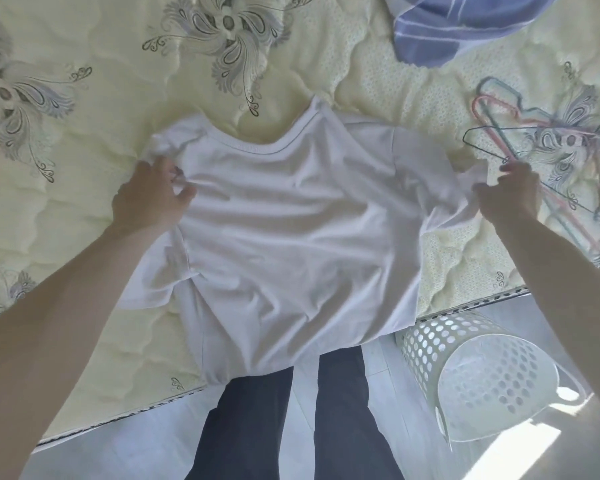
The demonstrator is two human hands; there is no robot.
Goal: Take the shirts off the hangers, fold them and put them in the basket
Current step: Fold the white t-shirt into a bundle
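Head view, centre of the frame: a white T-shirt (291, 230) lies spread on the patterned mattress (66, 188), its hem hanging over the near edge. At centre left, the left hand (149, 199) has fingers curled, pinching the cloth by the bunched sleeve. At centre right, the right hand (510, 192) pinches the other sleeve's edge (fingertips blurred, so the grip seems closed). Empty hangers (534, 140) lie at right; the perforated white basket (478, 375) stands lower right on the floor.
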